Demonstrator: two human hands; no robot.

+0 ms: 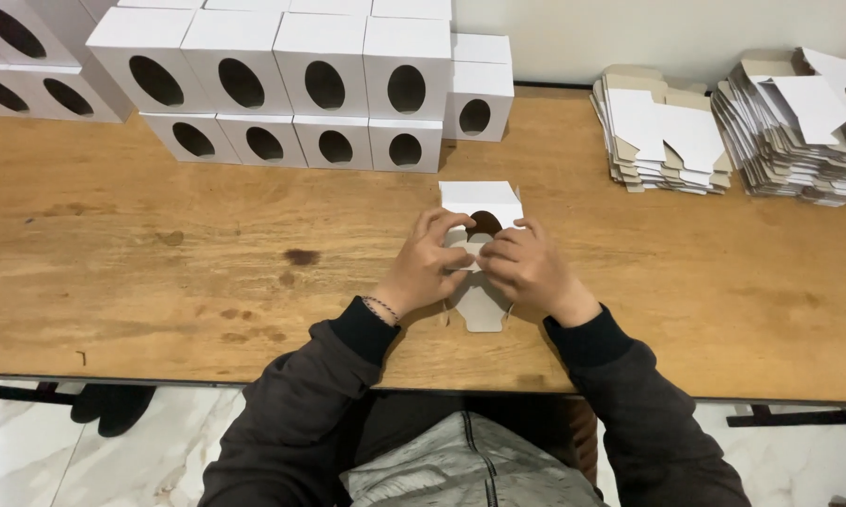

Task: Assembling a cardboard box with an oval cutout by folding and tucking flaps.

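a person sits at a wooden bench, seen from above. both hands meet at a small white cardboard box blank with an oval cut-out, which lies on the bench directly in front of the person. the left hand curls its fingers over the left edge of the blank, pinching a flap. the right hand does the same on the right edge, fingers bent and pressing the card inward. a grey-backed flap of the blank sticks out toward the person, below the hands.

beyond the blank, toward the far-left side of the bench, stand rows of finished white boxes with oval windows, stacked two high. to the right of the blank, near the wall, lie two piles of flat unfolded blanks, the further pile fanned and untidy.

the card looks thin, light and fairly stiff, likely to crease if squeezed hard. it seems best gripped along the folded edges and flaps, away from the weak rim around the oval hole.
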